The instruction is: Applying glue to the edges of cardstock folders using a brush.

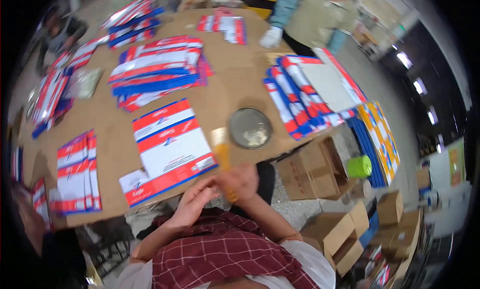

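Note:
My right hand [241, 183] is wrapped round the yellow handle of a flat brush [221, 151], blurred by motion, its pale bristles pointing away from me. Close against it is my left hand [196, 201], its fingers curled together; whatever they may hold is hidden. Both hands are in front of the table's near edge. Just beyond them lies a flat red, white and blue printed sheet [172, 149], with a smaller printed piece [136, 186] jutting out at its lower left. To the right of the brush sits a round grey dish [240, 120] with whitish paste in it.
Stacks of similar printed sheets [155, 71] cover the table's [230, 84] middle and left. Another pile [310, 89] stands at the right edge. A gloved co-worker [320, 19] stands across. Cardboard boxes [310, 171] and a green cylinder [359, 166] are below right.

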### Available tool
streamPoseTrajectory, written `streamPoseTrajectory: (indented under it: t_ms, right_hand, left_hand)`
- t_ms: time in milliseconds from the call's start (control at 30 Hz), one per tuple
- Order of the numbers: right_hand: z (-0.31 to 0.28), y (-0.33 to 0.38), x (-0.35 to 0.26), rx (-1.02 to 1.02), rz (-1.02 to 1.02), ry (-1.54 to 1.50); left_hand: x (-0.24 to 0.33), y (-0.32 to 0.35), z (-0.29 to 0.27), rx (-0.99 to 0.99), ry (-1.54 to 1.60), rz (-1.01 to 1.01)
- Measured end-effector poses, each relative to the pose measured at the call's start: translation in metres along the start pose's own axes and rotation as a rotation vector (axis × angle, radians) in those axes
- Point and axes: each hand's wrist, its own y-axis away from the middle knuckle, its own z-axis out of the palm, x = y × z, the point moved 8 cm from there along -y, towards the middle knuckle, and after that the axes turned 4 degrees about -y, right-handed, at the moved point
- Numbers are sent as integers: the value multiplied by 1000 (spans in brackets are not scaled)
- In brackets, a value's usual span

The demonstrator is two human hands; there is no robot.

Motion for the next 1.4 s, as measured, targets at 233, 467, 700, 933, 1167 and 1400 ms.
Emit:
streamPoseTrajectory:
  t_ms: [233, 467, 700, 933, 1167, 1400]
  right_hand:
    - [-86, -14, 124, 548, 489, 24]
    - [-76, -41, 176, 198, 509, 406]
    - [-56, -59, 175, 11, 444, 736]
    - [-56, -66, 160, -16, 429, 756]
    - [-23, -53, 145, -201, 304, 574]
    - [-53, -51, 133, 39, 217, 343]
  left_hand:
    - [92, 83, -144, 909, -1262, 459]
    - [58, 59, -191, 889, -1814, 236]
    - [39, 59, -193, 963, -1723, 185]
    - [49, 94, -235, 1071, -1066, 277]
    - [52, 93, -231, 958, -1686, 50]
    - [51, 86, -223, 1031, -1674, 244]
